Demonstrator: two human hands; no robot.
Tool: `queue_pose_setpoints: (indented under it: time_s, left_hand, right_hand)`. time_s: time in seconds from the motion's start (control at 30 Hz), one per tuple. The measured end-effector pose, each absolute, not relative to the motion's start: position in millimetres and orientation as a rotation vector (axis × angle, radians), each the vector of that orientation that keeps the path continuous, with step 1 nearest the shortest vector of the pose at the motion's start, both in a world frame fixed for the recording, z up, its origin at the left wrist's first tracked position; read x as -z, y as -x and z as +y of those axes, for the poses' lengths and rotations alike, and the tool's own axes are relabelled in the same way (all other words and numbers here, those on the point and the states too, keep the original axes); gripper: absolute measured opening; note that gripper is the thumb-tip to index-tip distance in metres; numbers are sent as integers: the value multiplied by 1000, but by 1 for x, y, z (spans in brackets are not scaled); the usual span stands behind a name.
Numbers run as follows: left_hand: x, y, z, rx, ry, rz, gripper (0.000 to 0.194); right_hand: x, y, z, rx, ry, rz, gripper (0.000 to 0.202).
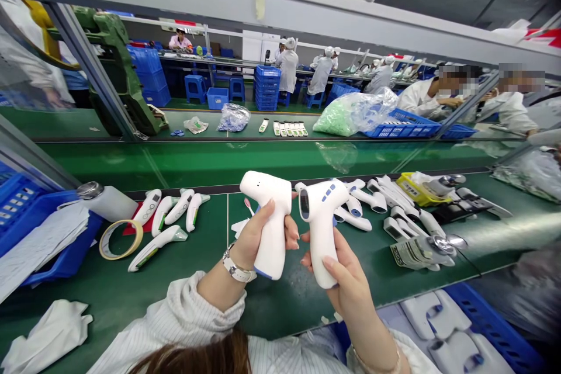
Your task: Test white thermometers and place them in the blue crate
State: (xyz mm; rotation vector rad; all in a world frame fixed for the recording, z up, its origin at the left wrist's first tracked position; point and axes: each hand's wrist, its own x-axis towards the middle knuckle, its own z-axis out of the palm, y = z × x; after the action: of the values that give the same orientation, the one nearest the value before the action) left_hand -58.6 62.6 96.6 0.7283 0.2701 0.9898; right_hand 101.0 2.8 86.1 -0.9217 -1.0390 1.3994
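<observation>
Two white gun-shaped devices are held up side by side over the green bench. My left hand (256,234) is wrapped round the left white device (272,228), which has a blue base edge and small dark dots near its top. The right white device (322,225) shows a dark oval screen and blue buttons; my right hand (344,272) grips its handle. The two devices do not touch. Left of my hands, several white thermometer-like devices (164,242) lie beside a tape roll (120,239).
A blue tray (65,257) with papers and a metal-topped bottle (107,201) stand left. More white devices (394,198), a yellow tray (423,190) and a labelled bottle (416,252) sit right. A blue crate (495,321) is lower right. Co-workers sit beyond the conveyor (219,160).
</observation>
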Motion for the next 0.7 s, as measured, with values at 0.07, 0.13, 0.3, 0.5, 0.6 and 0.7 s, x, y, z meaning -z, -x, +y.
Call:
queue_pose_setpoints:
  time_s: [0.07,0.13,0.3,0.5,0.6,0.7]
  left_hand:
    - [-97,56,61,-1161,-700,351,36]
    - [-97,53,59,-1263,-703,375,36]
    - [-97,58,62,-1221,-615,345,49]
    - [-106,104,90,-1584,-547,466,50]
    - [-114,116,92,-1734,-537,550,45]
    - [-122,117,90,-1821,-525,670,43]
  right_hand:
    - [-86,-101,7,-1360,927,-1040,39]
    - [-86,-98,13,-1310,972,-1083,41]
    - [-73,-82,38,-1259,975,-1427,49]
    - [-4,-51,73,-708,1124,-2083,39]
    - [21,-33,73,-580,1130,-2261,22]
    - [22,-35,71,-549,1118,-2324,11]
